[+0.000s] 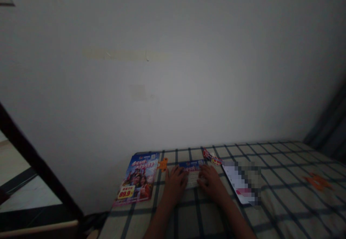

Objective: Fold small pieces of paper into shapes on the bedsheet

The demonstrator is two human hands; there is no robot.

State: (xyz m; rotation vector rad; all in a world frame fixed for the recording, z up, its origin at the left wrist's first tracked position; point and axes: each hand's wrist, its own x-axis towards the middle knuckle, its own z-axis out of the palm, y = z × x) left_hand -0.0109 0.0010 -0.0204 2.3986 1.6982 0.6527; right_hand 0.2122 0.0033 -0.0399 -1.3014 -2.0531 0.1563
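Note:
On the checked cloth lies a small leaflet [192, 178], its blue and red printed part at the far end and a pale part nearer me. My left hand [177, 181] is at its left edge, fingers bent over the paper. At the opposite edge, my right hand [211, 180] grips the leaflet with its fingers curled in. Parts of both side edges are hidden under the fingers. Left of my hands rests a larger printed flyer [139, 177], mostly blue and red, with a yellow price box. Neither hand touches it.
A phone [239, 185] with a lit screen, partly pixelated, lies right of my hands. Beyond it is a red patterned wrapper [212, 157]. The checked cloth [283, 195] has orange figures printed on it. A pale wall [189, 88] rises behind; a dark post [40, 163] slants at left.

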